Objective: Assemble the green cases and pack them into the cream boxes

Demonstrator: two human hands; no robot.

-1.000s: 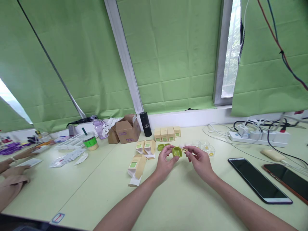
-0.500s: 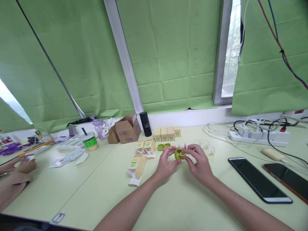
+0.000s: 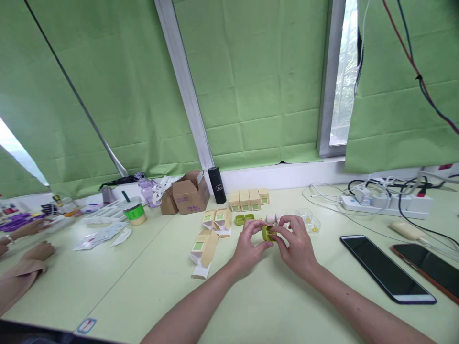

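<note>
Left hand (image 3: pixel 251 242) gripping small green case (image 3: pixel 267 232) above the desk (image 3: pixel 172 282), right hand (image 3: pixel 296 242) pinching inside it, both grips narrow.

I could read no word, brand or number for certain. Toward my eleven o'clock, purple characters stood on the cardboard carton (image 3: pixel 192 195), too small to make out, and a pale round emblem with fine lettering marked the black bottle (image 3: pixel 217 185), just as illegible to me. At about ten, the green band of the drink cup (image 3: pixel 134 211) bore a small dark mark that I couldn't decipher. Near nine, on the edge of the counter (image 3: pixel 143 291), a blue-bordered sticker (image 3: pixel 87 326) showed a red mark, its meaning unclear.
</note>
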